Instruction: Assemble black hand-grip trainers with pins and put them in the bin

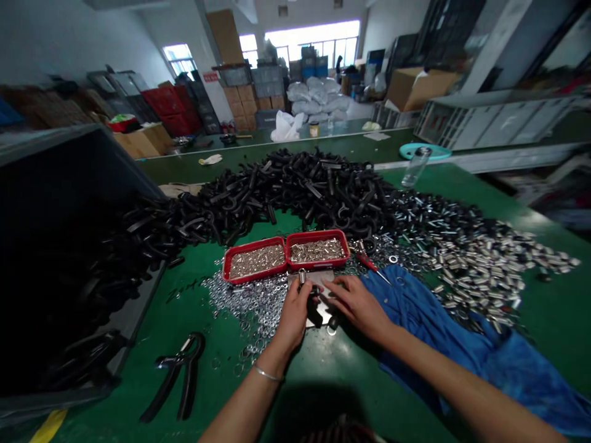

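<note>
My left hand (295, 311) is closed around a black hand-grip piece (314, 315), with a shiny metal coil (302, 277) standing up beside the thumb. My right hand (360, 304) reaches in from the right, its fingers stretched out and apart over a small metal plate (327, 315), close to the black piece. Whether those fingertips touch the piece I cannot tell. Two red trays (223, 271) of tiny metal parts lie just beyond my hands. A finished-looking black hand gripper (182, 375) with a spring rests on the green table at the left.
Black handles (295, 184) are heaped behind the trays. Loose metal rings (258, 301) spread left of the plate; silver cylinders (489, 264) lie right. A red-handled screwdriver (369, 263), blue cloth (425, 326) and glass bottle (416, 167) are on the right, a dark crate (138, 320) left.
</note>
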Tool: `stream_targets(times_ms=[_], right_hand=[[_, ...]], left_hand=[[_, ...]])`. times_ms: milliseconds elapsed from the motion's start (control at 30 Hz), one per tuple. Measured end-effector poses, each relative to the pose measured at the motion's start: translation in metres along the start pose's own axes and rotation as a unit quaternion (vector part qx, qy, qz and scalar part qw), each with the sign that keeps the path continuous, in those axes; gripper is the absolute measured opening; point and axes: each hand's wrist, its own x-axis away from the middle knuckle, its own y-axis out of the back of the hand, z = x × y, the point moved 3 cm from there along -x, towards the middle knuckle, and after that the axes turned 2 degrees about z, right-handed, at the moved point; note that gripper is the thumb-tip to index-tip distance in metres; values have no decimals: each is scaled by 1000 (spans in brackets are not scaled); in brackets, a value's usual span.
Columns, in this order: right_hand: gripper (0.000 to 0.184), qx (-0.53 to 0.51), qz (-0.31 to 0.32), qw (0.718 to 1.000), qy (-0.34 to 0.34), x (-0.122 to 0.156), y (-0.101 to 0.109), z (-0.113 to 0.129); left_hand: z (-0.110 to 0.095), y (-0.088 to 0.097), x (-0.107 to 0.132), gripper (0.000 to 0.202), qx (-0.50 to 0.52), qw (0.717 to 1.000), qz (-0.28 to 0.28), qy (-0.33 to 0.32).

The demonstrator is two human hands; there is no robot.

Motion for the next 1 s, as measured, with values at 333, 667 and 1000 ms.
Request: stream_targets(times_ms=[333,667,1000], right_hand=[[31,139,38,985,-101,70,19,-82],[27,44,17,978,-202,40,56,-127],[13,74,-43,919,-386,-27,77,-234]], left_hand=[[6,-10,5,37,87,993,60,56],[-2,21,6,33,98,993,-13,63],[-2,15,-4,27,140,988,9,62]])
